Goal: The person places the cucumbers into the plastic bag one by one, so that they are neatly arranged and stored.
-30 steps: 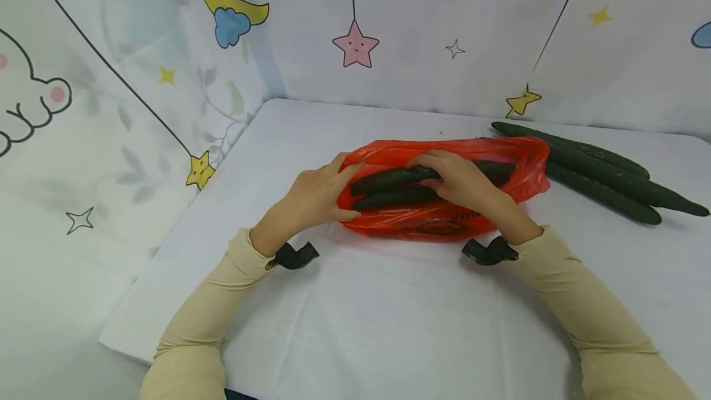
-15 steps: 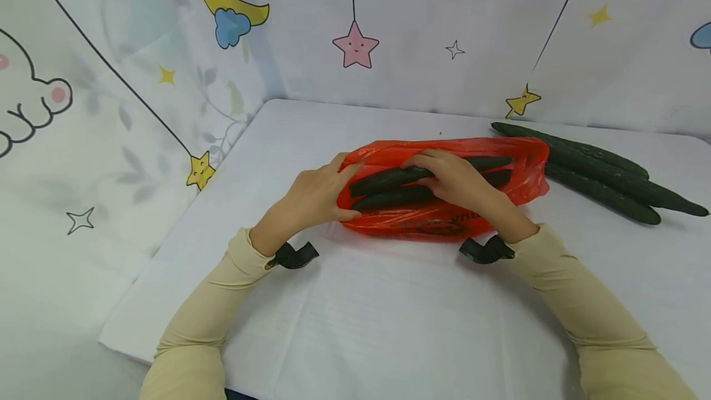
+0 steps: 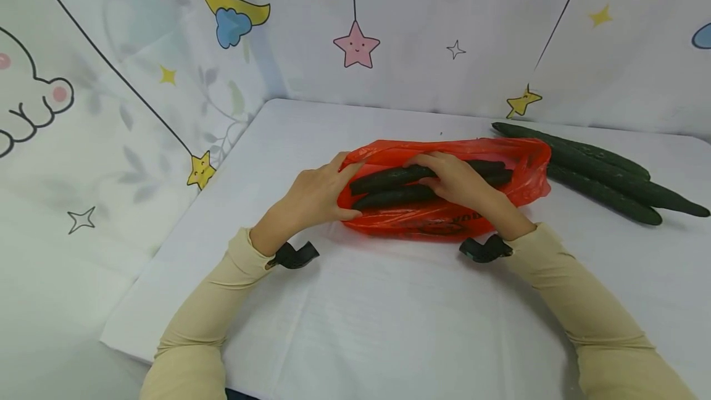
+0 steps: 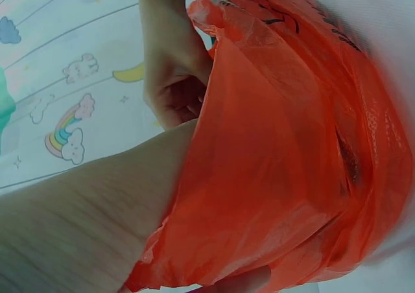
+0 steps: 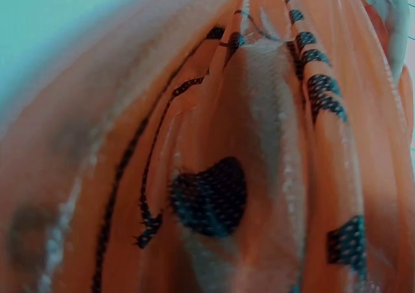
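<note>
A red plastic bag [image 3: 383, 225] with dark printing lies on the white table, its opening facing up. Two dark green cucumbers [image 3: 383, 199] lie side by side inside it. My left hand [image 3: 316, 193] holds the bag's left end, thumb at the near edge and fingers at the far edge. Inside the opening, my right hand [image 3: 455, 181] grips the cucumbers from above at about mid-length, thumb on the near side, covering part of both. The bag [image 4: 272, 157] fills much of the left wrist view, and its printed plastic [image 5: 259, 176] hides the right hand in the right wrist view.
Several more cucumbers [image 3: 600, 168] lie together on the table [image 3: 389, 307], just right of the bag. Behind the table hangs a white cloth backdrop [image 3: 411, 36] with printed stars and clouds. Black straps [image 3: 486, 249] are on both wrists.
My right hand has shifted slightly left, and the right ends of the cucumbers sit differently inside the bag. The left hand and the loose cucumbers outside have stayed in place.
</note>
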Demonstrator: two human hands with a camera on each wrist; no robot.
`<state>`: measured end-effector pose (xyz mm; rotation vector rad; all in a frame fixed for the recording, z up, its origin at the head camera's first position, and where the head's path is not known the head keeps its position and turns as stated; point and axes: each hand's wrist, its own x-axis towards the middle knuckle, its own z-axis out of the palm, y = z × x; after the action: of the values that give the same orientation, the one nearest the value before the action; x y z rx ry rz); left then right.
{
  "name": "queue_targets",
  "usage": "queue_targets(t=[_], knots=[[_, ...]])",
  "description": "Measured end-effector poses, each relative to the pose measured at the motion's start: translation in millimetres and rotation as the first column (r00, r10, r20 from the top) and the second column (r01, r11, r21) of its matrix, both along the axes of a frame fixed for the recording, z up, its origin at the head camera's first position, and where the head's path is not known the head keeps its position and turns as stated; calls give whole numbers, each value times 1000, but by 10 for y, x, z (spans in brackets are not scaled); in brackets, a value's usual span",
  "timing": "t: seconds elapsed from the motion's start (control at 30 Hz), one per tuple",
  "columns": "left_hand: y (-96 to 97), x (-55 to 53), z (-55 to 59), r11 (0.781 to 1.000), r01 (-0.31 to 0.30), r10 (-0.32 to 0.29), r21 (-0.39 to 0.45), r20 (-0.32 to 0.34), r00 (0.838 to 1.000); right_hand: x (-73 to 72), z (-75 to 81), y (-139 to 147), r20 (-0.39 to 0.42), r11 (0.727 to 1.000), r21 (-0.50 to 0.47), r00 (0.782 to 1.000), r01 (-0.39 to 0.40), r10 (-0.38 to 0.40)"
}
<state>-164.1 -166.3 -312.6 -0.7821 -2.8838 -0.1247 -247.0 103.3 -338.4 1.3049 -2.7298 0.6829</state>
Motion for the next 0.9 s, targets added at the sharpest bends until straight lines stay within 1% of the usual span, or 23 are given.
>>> queue_targets(t=[0.2, 0.47, 0.73, 0.9], knots=[[-5, 17, 14, 1000, 1, -1, 14, 1, 1000, -35, -11, -14, -14, 1000, 18, 1000, 12, -12], [-1, 19, 21, 1000, 8, -8, 18, 8, 1000, -97, -49, -41, 31, 998, 39, 999, 39, -40], [5, 24, 39, 1000, 13, -12, 28, -39, 999, -114, -41, -63, 48, 994, 90, 997, 59, -64], [11, 19, 32, 1000, 20, -20, 18, -38, 999, -136, -51, -61, 55, 995, 86, 997, 41, -45]])
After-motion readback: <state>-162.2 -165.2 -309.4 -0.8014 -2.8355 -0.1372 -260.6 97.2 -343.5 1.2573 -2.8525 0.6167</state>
